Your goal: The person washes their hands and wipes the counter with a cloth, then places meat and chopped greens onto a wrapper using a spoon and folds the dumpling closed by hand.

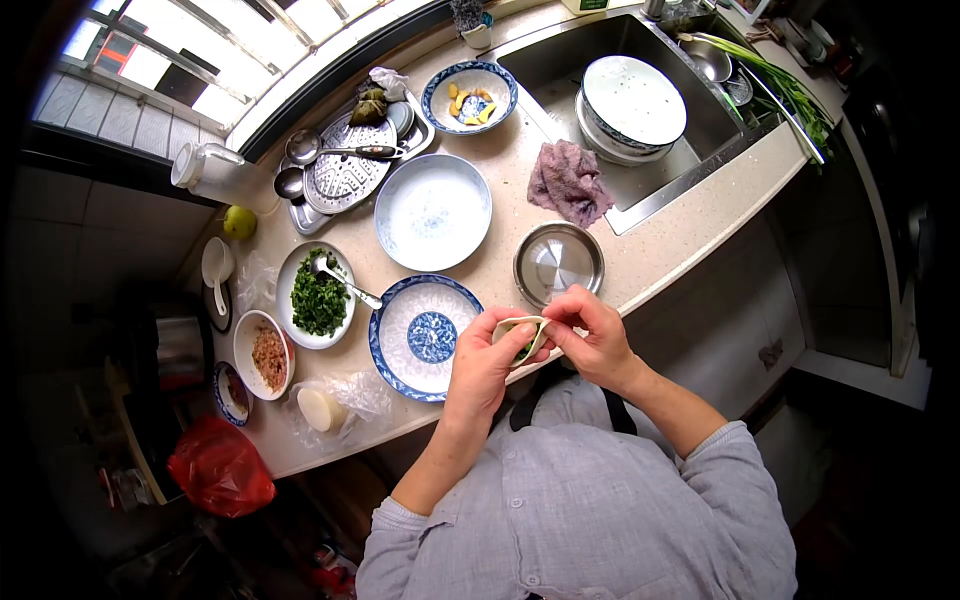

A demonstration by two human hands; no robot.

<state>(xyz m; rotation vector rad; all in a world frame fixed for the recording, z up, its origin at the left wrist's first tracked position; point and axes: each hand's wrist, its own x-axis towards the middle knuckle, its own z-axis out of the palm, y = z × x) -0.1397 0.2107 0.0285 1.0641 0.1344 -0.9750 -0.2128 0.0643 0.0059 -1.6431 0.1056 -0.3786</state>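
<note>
Both hands meet in front of my body, just off the counter's front edge, around a dumpling wrapper [507, 328] with green filling showing inside. My left hand [482, 350] cups the wrapper from the left, thumb on its near face. With thumb and fingertips my right hand [590, 335] pinches its right edge. The wrapper is partly folded, its top still parted. Left of my hands is a blue-patterned plate [432, 337] with nothing on it. Beyond them sits a round steel dish [559, 264]. A stack of pale wrappers [321, 410] lies on clear plastic at the left.
Chopped greens with a spoon fill a plate [342, 332]; minced meat is in a white bowl [285, 385]. Farther back are a large pale bowl [434, 212], a bowl with yellow pieces [484, 74], and a purple cloth [568, 183] beside the sink [690, 165]. A red bag [220, 467] hangs lower left.
</note>
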